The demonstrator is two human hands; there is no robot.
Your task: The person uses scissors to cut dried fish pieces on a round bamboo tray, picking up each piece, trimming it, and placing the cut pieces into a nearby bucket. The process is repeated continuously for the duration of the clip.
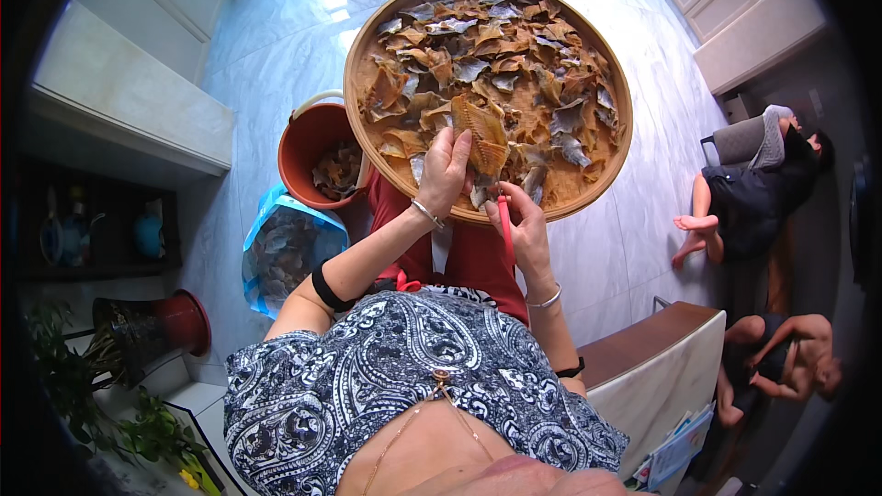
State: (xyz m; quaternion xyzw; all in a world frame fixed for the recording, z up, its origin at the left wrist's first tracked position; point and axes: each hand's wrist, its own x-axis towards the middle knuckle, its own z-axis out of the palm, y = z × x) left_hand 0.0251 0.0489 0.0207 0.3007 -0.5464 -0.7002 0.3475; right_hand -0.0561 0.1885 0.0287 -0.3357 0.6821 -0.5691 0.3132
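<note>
A large round woven bamboo tray [623, 131] rests at my knees, covered with dried fish skin pieces [448, 62], brown and silvery. My left hand [444, 165] holds a flat dried fish piece [479, 134], yellow-brown with a ridged row along it, above the tray's near part. In my right hand [525, 224] are red-handled scissors [506, 220], their tip at the lower end of that piece. The blades are mostly hidden, so whether they are apart cannot be told.
Left of the tray stand a reddish-brown bucket [289, 158] with dried pieces inside and, nearer me, a blue plastic bag [251, 275] of greyish pieces. A brown-topped partition [648, 344] is at my right. Two people [751, 200] sit farther right. A potted plant [186, 324] stands at lower left.
</note>
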